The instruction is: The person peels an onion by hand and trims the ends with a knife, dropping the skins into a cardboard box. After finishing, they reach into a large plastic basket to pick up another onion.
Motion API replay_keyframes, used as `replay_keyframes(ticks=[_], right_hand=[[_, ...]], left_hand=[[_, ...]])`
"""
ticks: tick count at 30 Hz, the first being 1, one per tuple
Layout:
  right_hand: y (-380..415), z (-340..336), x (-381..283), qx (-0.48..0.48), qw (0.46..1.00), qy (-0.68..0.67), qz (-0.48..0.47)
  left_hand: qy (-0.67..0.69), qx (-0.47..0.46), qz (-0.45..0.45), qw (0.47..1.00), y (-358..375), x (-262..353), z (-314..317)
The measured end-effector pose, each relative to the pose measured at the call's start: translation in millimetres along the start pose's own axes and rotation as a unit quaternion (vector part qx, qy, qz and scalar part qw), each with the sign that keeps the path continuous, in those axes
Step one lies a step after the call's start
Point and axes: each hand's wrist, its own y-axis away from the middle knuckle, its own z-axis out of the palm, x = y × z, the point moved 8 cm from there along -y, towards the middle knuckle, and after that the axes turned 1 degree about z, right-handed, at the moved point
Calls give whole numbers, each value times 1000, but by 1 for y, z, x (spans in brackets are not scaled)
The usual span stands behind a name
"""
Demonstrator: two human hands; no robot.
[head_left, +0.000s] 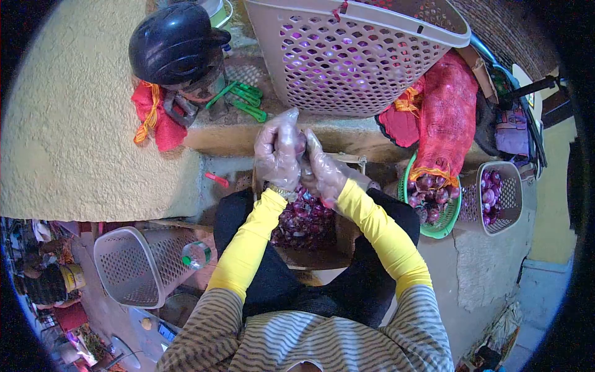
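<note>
Both of my hands wear clear plastic gloves and meet above a box between my knees. My left hand (277, 152) is closed around a red onion (300, 144), whose side shows between the hands. My right hand (326, 170) is close against the onion, fingers bent together; whether it grips a small tool is hidden. Below them, the box (344, 229) contains dark red onion skins and pieces (304, 220).
A big perforated basket (347, 68) of onions stands ahead on a ledge. Right are a red mesh sack (449, 118), a green basket (455, 220) and a smaller onion basket (511, 198). Left lie a red-handled item (217, 180), a tipped basket (124, 266) and a helmet (173, 46).
</note>
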Motion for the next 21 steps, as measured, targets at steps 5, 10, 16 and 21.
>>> replay_keyframes(ticks=[5,10,16,21], right_hand=[[12,1,-11,-7,999,-37,7],[-1,-22,-16,63,980,174,-77],[8,-28,-47,123,895,384,-192],[29,-17,-73,160,766,563,-267]], left_hand=[[35,-21,13,999,6,-8,11],[92,17,-95,991,9,-36,6],[232,-23,-238,943,7,-85,-5],[390,-31,-400,829,22,-77,7]])
